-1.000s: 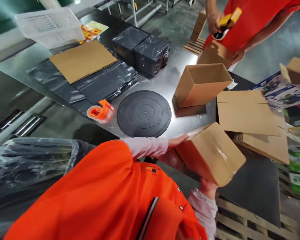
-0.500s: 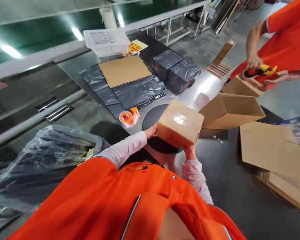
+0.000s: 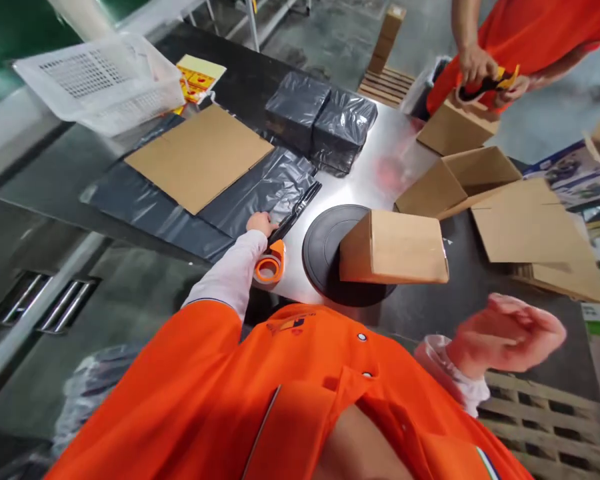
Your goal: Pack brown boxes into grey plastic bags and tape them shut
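Note:
My left hand is closed on the near edge of a stack of flat black plastic bags, beside an orange tape dispenser. My right hand is raised over the right side of the table, slightly blurred, its fingers curled in with nothing visible in them. A closed cardboard box rests, untouched, on the round black turntable. On the bags lies a flat cardboard sheet.
Two black-wrapped bundles and a white plastic basket stand toward the back. An open carton and flattened cardboard lie to the right. Across the table, a co-worker's hands hold a tape dispenser. A wooden pallet sits at lower right.
Both hands have let go of the closed box, which sits turned on the turntable. My left hand has moved to the black bags; my right has moved away rightward. The view has shifted.

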{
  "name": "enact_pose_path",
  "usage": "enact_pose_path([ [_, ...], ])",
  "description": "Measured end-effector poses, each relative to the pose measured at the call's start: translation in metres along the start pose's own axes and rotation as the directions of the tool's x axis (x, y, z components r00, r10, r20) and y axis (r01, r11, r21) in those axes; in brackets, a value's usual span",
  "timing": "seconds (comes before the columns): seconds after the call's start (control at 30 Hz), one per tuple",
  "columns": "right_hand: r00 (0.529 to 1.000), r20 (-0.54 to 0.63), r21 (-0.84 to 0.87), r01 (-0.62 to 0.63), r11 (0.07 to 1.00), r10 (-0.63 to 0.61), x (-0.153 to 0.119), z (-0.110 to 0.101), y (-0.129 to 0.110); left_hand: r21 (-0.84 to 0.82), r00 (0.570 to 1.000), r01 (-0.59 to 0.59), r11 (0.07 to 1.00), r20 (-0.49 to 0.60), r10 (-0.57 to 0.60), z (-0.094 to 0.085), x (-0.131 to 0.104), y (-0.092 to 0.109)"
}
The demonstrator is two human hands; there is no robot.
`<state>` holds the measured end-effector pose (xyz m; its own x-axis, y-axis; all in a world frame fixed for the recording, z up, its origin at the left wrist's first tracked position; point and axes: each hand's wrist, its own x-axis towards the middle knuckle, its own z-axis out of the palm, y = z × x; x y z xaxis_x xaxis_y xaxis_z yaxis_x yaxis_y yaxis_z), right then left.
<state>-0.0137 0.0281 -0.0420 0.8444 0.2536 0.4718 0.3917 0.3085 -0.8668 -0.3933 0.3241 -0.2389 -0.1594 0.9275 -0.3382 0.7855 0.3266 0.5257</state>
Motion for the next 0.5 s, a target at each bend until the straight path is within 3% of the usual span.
enact_pose_path([
  [0.03, 0.985, 0.160, 0.073, 0.059, 0.996, -0.070, -0.016, 0.009, -0.014, 0.017, 1.000, 0.001, 1.000, 0.008, -0.001, 0.003, 0.005, -0.008],
  [0.07, 0.936, 0.330, 0.161, 0.072, 0.984, -0.123, -0.032, 0.018, -0.024, 0.028, 1.000, 0.003, 1.000, 0.018, -0.003, 0.005, 0.009, -0.014],
  [0.13, 0.759, 0.640, 0.242, -0.051, 0.969, -0.120, -0.060, 0.038, -0.034, 0.035, 0.999, 0.007, 0.999, 0.037, -0.008, 0.009, 0.016, -0.022],
  [0.23, 0.445, 0.893, 0.157, -0.174, 0.972, -0.065, -0.089, 0.070, -0.030, 0.012, 0.998, 0.017, 1.000, 0.066, -0.018, 0.010, 0.026, -0.029],
  [0.3, 0.266, 0.963, 0.020, -0.213, 0.977, 0.039, -0.105, 0.094, -0.018, -0.019, 0.996, 0.024, 1.000, 0.084, -0.022, 0.011, 0.033, -0.033],
  [0.4, 0.049, 0.982, -0.164, -0.273, 0.948, 0.184, -0.131, 0.139, 0.011, -0.081, 0.996, 0.030, 0.996, 0.083, -0.023, 0.011, 0.042, -0.037],
  [0.5, -0.156, 0.922, -0.387, -0.413, 0.825, 0.355, -0.164, 0.193, 0.045, -0.153, 1.000, 0.007, 0.988, 0.002, -0.006, 0.006, 0.047, -0.041],
])
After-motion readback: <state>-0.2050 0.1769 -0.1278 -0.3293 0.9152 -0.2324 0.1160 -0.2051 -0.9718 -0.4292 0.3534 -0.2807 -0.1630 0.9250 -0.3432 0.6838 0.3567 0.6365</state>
